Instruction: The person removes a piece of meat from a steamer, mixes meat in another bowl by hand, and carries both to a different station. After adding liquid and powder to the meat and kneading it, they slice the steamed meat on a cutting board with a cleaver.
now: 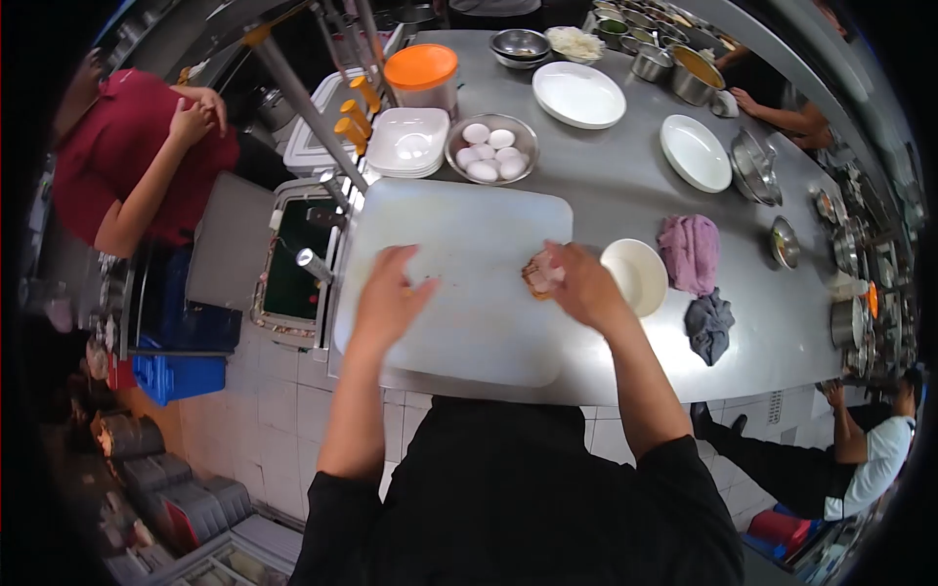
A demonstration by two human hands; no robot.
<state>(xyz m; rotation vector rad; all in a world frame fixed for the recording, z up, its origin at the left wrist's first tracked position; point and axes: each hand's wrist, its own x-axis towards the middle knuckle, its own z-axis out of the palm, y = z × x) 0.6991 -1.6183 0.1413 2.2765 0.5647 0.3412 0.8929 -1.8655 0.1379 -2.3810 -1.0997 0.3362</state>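
My left hand (pixel 393 301) hovers over the left half of the white cutting board (pixel 459 342), its thumb and fingers spread and nothing in them. At the board's right edge, my right hand (pixel 588 288) closes on a piece of meat (pixel 538 274), pinkish with a browned rim. The fingers cover part of this meat. Just right of that hand stands a cream-coloured bowl (pixel 637 277). A few tiny dark crumbs lie on the middle of the board.
Behind the board are a metal bowl of eggs (pixel 529 147), stacked white dishes (pixel 407 143) and an orange-lidded tub (pixel 422 70). A pink cloth (pixel 690 256) and grey cloth (pixel 709 326) lie at right. People stand at left and far right; another sits lower right.
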